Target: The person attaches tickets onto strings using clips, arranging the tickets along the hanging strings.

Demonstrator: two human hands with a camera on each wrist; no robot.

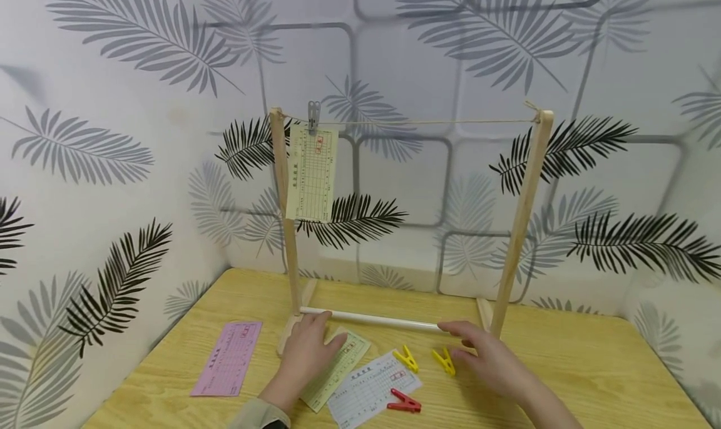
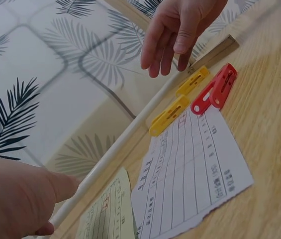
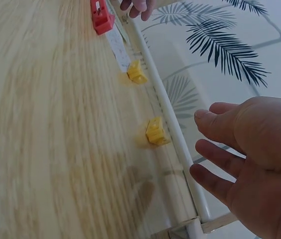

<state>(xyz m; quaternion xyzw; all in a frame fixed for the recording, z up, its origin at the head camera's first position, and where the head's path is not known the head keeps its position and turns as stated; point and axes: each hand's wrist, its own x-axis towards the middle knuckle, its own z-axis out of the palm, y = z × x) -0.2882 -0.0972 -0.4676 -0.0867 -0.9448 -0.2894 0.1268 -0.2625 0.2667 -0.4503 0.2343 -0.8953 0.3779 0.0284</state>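
My left hand (image 1: 306,349) is at the left part of a white rod (image 1: 372,319) low on a wooden frame, its fingertips at the rod and its thumb over a green paper slip (image 1: 343,363). Toward the rod's other end my right hand (image 1: 487,357) is held with loosely bent fingers and nothing in them. Whether either hand touches the rod, I cannot tell. Beside the right hand lies a yellow clothespin (image 1: 444,361); another yellow clothespin (image 1: 406,359) is at the edge of a white paper slip (image 1: 366,391). A red clothespin (image 1: 403,401) lies by that slip's right side.
Between wooden posts (image 1: 524,228) runs a string (image 1: 428,122). A grey clip (image 1: 313,117) hangs a pale yellow-green slip (image 1: 311,178) at its left end. On the table (image 1: 597,379), a pink slip (image 1: 228,359) lies at left. A leaf-patterned wall stands behind.
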